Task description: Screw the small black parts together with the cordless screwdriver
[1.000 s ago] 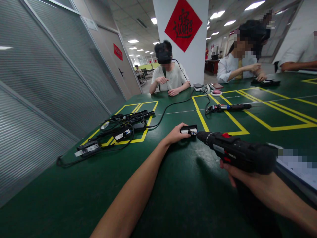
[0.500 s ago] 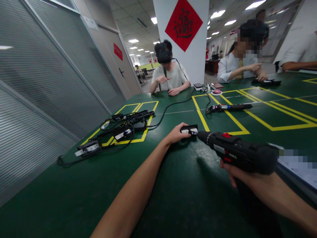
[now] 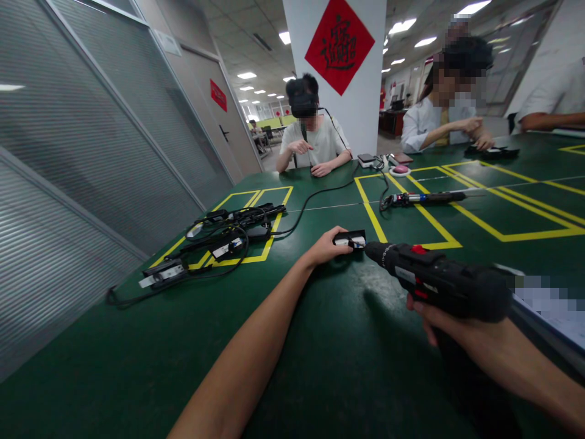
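My left hand [image 3: 325, 246] reaches out over the green table [image 3: 183, 341] and grips a small black box with a white label [image 3: 351, 239], holding it down on the table. My right hand [image 3: 457, 332] is wrapped round the handle of a black and red electric screwdriver [image 3: 439, 281]. The driver's tip points left and touches the right end of the small black box.
A pile of black power adapters and cables [image 3: 214, 241] lies at the left inside yellow tape lines. Another long tool [image 3: 425, 197] lies further back. A person in white [image 3: 313, 143] sits across the table, and other people [image 3: 445, 119] sit at the far right.
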Demonstrator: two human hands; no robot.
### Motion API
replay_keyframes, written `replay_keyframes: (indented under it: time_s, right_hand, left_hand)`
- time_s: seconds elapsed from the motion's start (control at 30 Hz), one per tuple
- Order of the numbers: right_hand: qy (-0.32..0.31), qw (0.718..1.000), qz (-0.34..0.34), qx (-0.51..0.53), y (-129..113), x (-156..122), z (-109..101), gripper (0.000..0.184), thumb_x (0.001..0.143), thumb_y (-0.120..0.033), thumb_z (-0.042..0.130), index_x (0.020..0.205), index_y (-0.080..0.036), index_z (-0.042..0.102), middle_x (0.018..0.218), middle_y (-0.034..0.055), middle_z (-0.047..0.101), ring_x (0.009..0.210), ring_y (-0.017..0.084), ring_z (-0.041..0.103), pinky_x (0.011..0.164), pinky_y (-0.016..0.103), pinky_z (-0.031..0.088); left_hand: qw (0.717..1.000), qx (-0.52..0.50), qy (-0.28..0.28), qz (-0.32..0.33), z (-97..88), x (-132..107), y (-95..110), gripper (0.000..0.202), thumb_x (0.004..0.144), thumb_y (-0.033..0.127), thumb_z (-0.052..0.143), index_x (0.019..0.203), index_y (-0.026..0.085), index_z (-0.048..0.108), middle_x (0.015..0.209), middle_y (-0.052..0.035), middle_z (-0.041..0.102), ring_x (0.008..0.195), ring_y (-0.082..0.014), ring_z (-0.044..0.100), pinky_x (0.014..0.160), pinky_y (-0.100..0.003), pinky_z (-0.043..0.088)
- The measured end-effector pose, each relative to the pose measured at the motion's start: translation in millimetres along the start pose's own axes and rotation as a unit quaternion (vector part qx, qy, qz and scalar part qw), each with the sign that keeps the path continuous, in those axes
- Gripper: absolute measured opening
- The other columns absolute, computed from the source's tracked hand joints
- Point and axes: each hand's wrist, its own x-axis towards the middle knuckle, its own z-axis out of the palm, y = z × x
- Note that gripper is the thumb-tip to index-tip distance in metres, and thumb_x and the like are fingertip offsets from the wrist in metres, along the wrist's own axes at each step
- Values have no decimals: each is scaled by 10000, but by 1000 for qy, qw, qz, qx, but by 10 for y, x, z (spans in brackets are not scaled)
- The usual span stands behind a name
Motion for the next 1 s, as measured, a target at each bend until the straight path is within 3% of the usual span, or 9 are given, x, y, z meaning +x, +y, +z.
replay_keyframes:
  time_s: [0.27,0.43,0.6,0.73,0.9,1.0]
  right_hand:
    - [-9,1000,-7,22,-29,-19,0,361,859,-532,523,661,-247,619,623,-11,630,638,173,585,641,332,474]
    - [-10,1000,1,-15,-63,-20,2,460,847,-554,519,532,-223,561,572,-12,559,538,139,508,536,301,426]
    - [7,1000,12,-4,-99,-18,9,393,839,-512,548,567,-228,551,538,-27,531,501,126,479,473,272,407]
    - [-12,999,-18,23,-66,-18,7,386,868,-482,533,576,-230,552,641,-2,630,601,150,581,577,295,485]
    - [2,1000,-21,10,-28,-14,11,306,871,-492,529,715,-246,624,623,-6,637,635,190,610,633,355,487]
    - [12,1000,-10,9,-41,-22,9,346,861,-517,525,674,-247,634,686,24,680,776,240,650,700,388,499]
  left_hand:
    - [1000,0,1,-5,2,-15,19,507,676,358,706,1113,161,543,978,-35,636,844,-162,591,748,-272,468]
    - [1000,2,0,-7,0,-14,5,518,675,374,709,1116,157,544,965,-34,634,828,-155,584,735,-268,463]
    - [1000,12,5,6,-2,-8,-3,515,671,376,718,1110,159,557,951,-32,631,822,-155,580,741,-273,459]
    - [1000,21,5,7,-2,-6,-7,506,678,382,712,1106,160,555,940,-27,627,802,-147,572,730,-266,456]
    - [1000,22,5,-1,5,-5,3,508,694,408,695,1115,166,545,961,-26,628,828,-155,576,733,-262,458]
    - [1000,18,8,-3,10,-6,27,497,708,431,678,1111,169,551,996,-31,628,848,-161,583,766,-278,464]
